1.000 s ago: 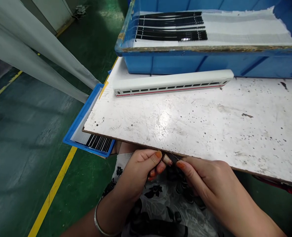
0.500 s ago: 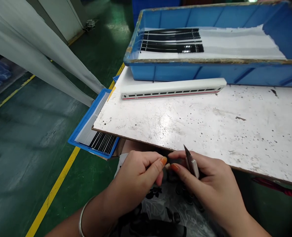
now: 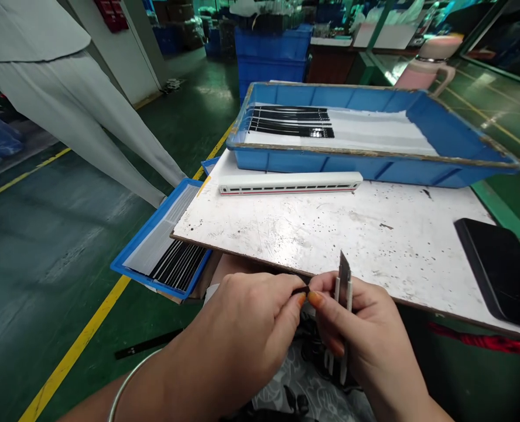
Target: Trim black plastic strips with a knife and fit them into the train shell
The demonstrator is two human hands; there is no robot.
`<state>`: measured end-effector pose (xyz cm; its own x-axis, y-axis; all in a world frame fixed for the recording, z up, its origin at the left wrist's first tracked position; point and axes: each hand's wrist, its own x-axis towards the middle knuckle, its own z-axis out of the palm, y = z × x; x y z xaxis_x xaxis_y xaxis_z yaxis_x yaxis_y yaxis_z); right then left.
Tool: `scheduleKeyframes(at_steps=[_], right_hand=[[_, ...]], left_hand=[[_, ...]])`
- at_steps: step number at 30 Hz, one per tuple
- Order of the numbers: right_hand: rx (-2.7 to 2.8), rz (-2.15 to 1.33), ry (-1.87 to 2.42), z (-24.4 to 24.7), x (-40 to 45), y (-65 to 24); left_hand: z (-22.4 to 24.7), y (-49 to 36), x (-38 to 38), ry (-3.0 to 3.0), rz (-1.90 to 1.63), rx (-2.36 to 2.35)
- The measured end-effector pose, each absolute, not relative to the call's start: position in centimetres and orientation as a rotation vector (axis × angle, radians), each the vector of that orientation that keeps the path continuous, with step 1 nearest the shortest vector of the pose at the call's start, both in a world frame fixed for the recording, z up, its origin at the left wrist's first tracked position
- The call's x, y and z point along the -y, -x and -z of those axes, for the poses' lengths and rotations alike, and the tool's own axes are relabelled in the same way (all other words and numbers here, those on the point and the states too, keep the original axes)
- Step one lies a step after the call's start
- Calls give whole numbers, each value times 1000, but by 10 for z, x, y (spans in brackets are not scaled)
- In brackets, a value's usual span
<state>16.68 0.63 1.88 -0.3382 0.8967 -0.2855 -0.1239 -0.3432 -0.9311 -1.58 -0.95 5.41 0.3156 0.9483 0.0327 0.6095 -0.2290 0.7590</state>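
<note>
A thin black strip (image 3: 148, 344) passes under my left wrist, its far end out over the floor at the lower left. My left hand (image 3: 260, 322) pinches a small dark end of it at the fingertips, just below the table's front edge. My right hand (image 3: 361, 322) touches the same spot with thumb and forefinger and also holds a utility knife (image 3: 344, 281), blade pointing up. On the white table (image 3: 312, 234) lies a white model train car shell (image 3: 290, 183) with dark windows and a red line.
Behind the shell stands a blue tray (image 3: 374, 161) with black strips (image 3: 290, 120) on white paper. A lower blue tray (image 3: 143, 234) holds more strips. A black phone (image 3: 497, 269) lies right. A person in pale trousers (image 3: 97, 111) stands left; a pink bottle (image 3: 422, 67) is behind.
The view has tipped up, showing more background and the phone. A black strip now shows at my left hand and wrist. The knife blade stands more upright in my right hand.
</note>
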Motion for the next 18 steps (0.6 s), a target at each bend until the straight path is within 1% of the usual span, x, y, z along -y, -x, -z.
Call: scheduleKeyframes(at_steps=[3,8,14,18], right_hand=[[1078,-1820,1089,-19,-3,-166],[1037,-1872,1056,-18,-2,-168],[1074,-1760,1106,-8,-3,-178],[1146,-1696,1146,-6,-2,-183]], left_hand=[[-56,13,14,-2089,-699,-1411],[-53,11,21,-2295,-637,-1398],[-50,13,21,-2461,-769,-1463],[-52,12,20,-2488,-795,-1482]])
